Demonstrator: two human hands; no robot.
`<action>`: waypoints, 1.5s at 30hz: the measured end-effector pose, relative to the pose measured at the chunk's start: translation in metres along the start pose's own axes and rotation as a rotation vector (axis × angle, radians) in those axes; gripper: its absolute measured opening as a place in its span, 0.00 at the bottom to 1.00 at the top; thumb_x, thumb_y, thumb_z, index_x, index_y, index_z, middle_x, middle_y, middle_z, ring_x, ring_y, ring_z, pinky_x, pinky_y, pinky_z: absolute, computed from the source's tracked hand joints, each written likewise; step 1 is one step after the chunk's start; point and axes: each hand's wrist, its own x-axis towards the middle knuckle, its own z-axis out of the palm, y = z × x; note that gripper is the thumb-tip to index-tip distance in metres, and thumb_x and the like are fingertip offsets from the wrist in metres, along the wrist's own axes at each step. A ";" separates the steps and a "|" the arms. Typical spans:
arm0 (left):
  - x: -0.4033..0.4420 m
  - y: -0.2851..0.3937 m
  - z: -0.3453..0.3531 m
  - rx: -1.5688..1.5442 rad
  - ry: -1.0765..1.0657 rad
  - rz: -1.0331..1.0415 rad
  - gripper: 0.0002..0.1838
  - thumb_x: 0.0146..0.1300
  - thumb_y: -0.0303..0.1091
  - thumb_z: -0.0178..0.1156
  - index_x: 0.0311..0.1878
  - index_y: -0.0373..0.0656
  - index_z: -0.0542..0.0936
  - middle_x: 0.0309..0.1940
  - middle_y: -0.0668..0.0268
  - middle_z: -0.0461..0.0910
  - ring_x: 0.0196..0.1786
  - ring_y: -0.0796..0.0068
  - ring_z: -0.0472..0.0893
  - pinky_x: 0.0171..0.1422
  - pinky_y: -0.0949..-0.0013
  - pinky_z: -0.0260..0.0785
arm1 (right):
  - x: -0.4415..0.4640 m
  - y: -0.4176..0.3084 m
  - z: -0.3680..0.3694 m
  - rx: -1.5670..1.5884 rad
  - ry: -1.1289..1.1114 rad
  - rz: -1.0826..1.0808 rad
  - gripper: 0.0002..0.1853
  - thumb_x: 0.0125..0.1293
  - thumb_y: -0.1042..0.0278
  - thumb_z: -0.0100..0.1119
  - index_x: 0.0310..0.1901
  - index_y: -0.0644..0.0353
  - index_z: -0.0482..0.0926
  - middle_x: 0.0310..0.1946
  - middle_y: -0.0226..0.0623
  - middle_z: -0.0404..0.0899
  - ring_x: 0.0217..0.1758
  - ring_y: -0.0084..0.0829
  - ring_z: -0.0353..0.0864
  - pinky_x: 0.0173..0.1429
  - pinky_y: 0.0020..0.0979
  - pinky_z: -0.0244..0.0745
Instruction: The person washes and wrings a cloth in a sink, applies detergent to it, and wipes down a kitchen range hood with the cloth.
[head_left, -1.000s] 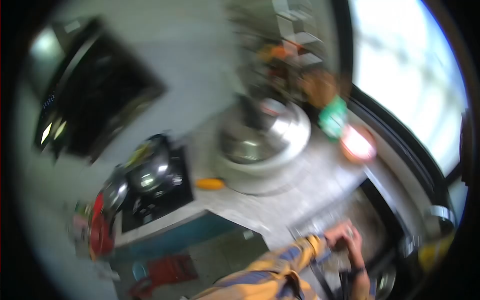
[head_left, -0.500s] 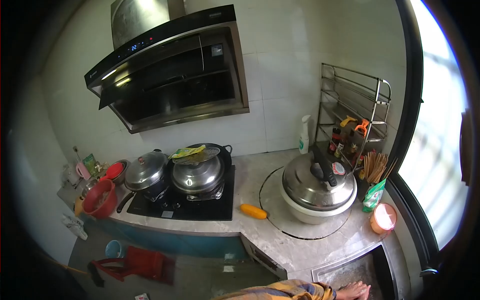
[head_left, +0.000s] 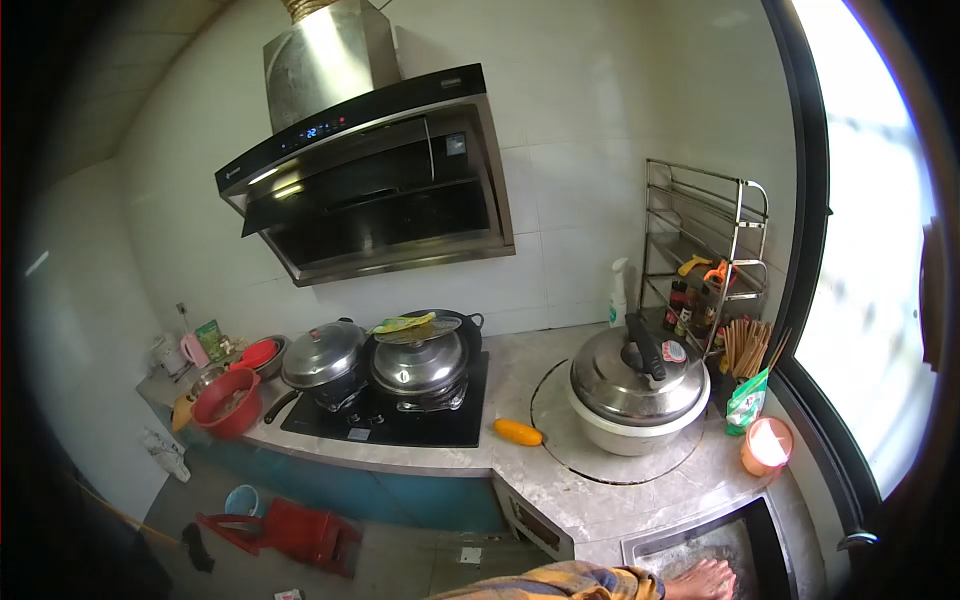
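My left hand [head_left: 702, 580] reaches in at the bottom edge, over the sink [head_left: 650, 548]. Its fingers are extended and slightly apart, pointing right, and I see nothing held in them. A plaid yellow and dark sleeve [head_left: 570, 582] covers the arm. The palm side is hidden, and my right hand does not show. On the counter above the sink stands a large white pot [head_left: 625, 437] under a domed steel lid [head_left: 620, 375] with a black handle. An orange, elongated vegetable [head_left: 518, 432] lies to its left.
Two lidded pans, one with a steel lid [head_left: 325, 352], sit on the black hob [head_left: 440, 430] under the range hood [head_left: 370, 190]. A wire rack [head_left: 742, 235], chopsticks [head_left: 745, 350] and an orange cup [head_left: 767, 447] line the right side. A red stool [head_left: 310, 535] lies on the floor.
The view has tilted, so the counter items appear lower and farther right. My left hand stays over the sink, its fingers more separated. A pinkish edge beside it is gone from sight.
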 end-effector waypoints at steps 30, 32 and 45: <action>-0.015 0.021 -0.034 -0.672 0.031 -0.812 0.16 0.61 0.37 0.47 0.43 0.30 0.70 0.42 0.44 0.72 0.46 0.47 0.73 0.49 0.51 0.65 | -0.061 -0.035 0.020 0.677 -0.341 0.200 0.22 0.64 0.45 0.48 0.49 0.53 0.73 0.43 0.31 0.75 0.47 0.28 0.74 0.51 0.31 0.69; -0.031 0.005 -0.042 -0.726 0.187 -1.035 0.27 0.62 0.41 0.51 0.56 0.27 0.63 0.54 0.39 0.67 0.58 0.43 0.68 0.62 0.56 0.61 | -0.037 -0.026 0.007 0.611 -0.590 0.396 0.27 0.66 0.42 0.42 0.57 0.54 0.69 0.50 0.33 0.74 0.54 0.33 0.73 0.57 0.36 0.67; -0.382 0.135 -0.320 -1.342 0.699 -1.165 0.29 0.53 0.47 0.67 0.52 0.35 0.74 0.41 0.65 0.78 0.40 0.77 0.77 0.42 0.74 0.70 | -0.253 -0.057 0.343 -0.443 -0.764 -0.383 0.16 0.67 0.62 0.49 0.48 0.63 0.77 0.25 0.27 0.72 0.27 0.18 0.62 0.32 0.22 0.58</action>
